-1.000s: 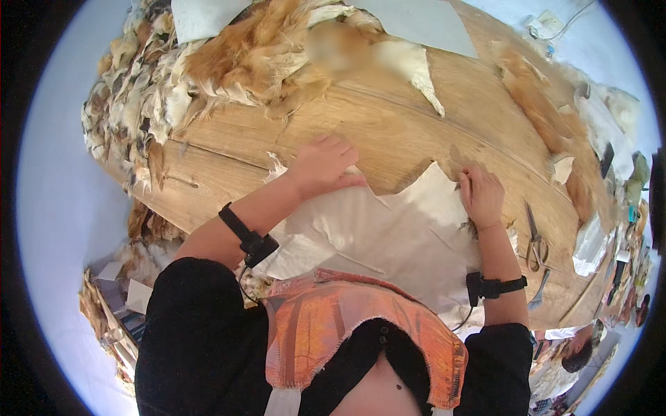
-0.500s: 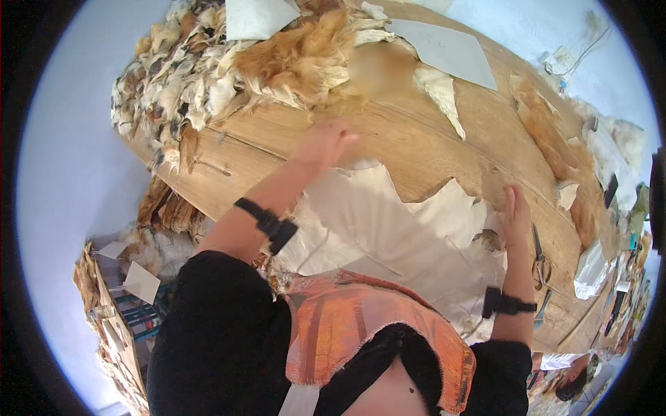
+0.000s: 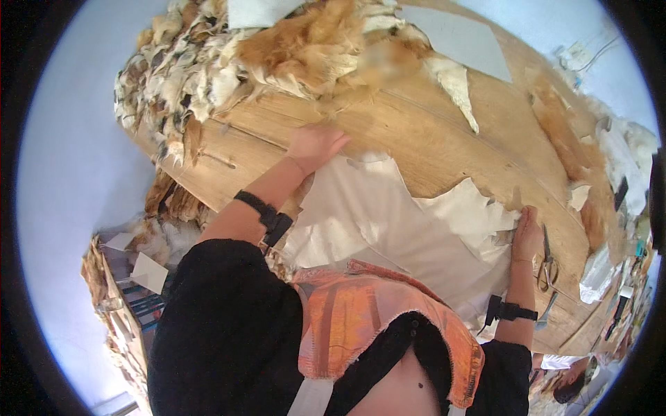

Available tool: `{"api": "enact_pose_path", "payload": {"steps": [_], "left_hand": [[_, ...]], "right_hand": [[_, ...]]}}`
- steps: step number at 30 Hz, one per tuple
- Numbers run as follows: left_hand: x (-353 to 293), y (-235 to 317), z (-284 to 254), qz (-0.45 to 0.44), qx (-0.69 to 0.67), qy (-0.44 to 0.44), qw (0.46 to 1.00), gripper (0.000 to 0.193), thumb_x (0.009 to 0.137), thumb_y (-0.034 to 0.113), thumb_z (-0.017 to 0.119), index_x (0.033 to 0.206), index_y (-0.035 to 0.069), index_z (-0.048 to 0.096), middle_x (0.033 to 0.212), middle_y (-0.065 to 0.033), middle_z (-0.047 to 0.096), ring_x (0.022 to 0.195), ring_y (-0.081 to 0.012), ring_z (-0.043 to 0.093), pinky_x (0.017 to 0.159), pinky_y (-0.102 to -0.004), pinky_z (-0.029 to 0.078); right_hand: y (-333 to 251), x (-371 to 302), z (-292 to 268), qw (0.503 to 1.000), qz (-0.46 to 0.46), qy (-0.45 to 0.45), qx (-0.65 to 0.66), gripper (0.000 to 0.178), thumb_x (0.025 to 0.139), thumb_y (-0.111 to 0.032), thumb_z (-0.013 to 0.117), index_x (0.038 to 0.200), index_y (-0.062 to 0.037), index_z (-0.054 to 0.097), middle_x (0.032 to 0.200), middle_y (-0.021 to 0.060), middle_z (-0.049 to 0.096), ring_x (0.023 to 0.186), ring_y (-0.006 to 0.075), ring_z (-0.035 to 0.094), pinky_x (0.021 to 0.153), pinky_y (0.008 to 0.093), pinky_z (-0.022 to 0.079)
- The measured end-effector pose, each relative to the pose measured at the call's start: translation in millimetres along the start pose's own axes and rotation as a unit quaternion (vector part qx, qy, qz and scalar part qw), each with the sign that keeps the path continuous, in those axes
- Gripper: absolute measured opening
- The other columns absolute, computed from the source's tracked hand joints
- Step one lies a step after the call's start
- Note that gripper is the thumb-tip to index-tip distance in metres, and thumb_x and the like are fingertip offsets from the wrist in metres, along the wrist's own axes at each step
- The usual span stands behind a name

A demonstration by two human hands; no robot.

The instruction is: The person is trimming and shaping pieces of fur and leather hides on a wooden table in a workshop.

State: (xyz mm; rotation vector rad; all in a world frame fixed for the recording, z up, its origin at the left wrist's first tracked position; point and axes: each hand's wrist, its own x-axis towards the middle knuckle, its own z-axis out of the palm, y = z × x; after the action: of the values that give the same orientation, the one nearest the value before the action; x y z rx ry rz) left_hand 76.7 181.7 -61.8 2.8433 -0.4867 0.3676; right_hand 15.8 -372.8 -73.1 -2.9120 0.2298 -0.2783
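Note:
A pale hide (image 3: 368,215), smooth skin side up with ragged edges, is spread over the wooden table in front of me. My left hand (image 3: 316,147) is at its far left corner, fingers pressed together and closed on the edge there. At the right edge, my right hand (image 3: 528,236) pinches the hide with its fingers together. The thumbs and much of the gripped edge are hidden. The hide's near side passes out of sight behind my orange patterned apron (image 3: 374,305). A pair of scissors (image 3: 547,267) lies just right of my right hand.
Fur scraps (image 3: 180,76) are heaped at the far left, beside an orange-brown fur (image 3: 298,48). A grey-white sheet (image 3: 461,41) lies at the back. Long brown fur (image 3: 562,145) and crumpled clear plastic (image 3: 598,277) are on the right. The table (image 3: 257,128) has cracks between its boards.
My hands have moved apart, the left one outward to the left, the right one to the right and slightly nearer. The hide's right edge has been drawn outward with my right hand.

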Motion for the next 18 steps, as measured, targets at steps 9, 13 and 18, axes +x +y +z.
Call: {"api": "enact_pose_path", "payload": {"steps": [9, 13, 18], "left_hand": [[-98, 75, -29, 0.084, -0.061, -0.021, 0.994, 0.065, 0.093, 0.042, 0.065, 0.148, 0.011, 0.049, 0.151, -0.0161, 0.049, 0.142, -0.0367, 0.042, 0.118, -0.0519, 0.031], [-114, 94, -33, 0.111, -0.016, -0.093, 0.989, 0.075, 0.094, 0.044, 0.061, 0.158, 0.013, 0.036, 0.164, -0.0146, 0.032, 0.153, -0.0347, 0.026, 0.124, -0.0560, 0.017], [-136, 74, -41, 0.052, -0.059, -0.026, 0.997, 0.080, 0.089, 0.040, 0.070, 0.156, 0.011, 0.038, 0.164, -0.0137, 0.032, 0.152, -0.0358, 0.027, 0.126, -0.0536, 0.016]], "right_hand": [[-78, -115, -42, 0.983, -0.178, -0.015, 0.049, 0.043, 0.103, -0.028, 0.048, 0.143, -0.0116, 0.055, 0.150, 0.0186, 0.050, 0.139, 0.0382, 0.044, 0.119, 0.0527, 0.028], [-86, -140, -38, 0.975, -0.216, -0.050, -0.032, 0.055, 0.103, -0.033, 0.047, 0.154, -0.0143, 0.044, 0.161, 0.0185, 0.038, 0.150, 0.0378, 0.031, 0.125, 0.0532, 0.018], [-57, -160, -56, 0.966, -0.243, -0.078, 0.042, 0.066, 0.094, -0.033, 0.059, 0.156, -0.0176, 0.042, 0.162, 0.0174, 0.036, 0.151, 0.0363, 0.030, 0.125, 0.0548, 0.017]]}}
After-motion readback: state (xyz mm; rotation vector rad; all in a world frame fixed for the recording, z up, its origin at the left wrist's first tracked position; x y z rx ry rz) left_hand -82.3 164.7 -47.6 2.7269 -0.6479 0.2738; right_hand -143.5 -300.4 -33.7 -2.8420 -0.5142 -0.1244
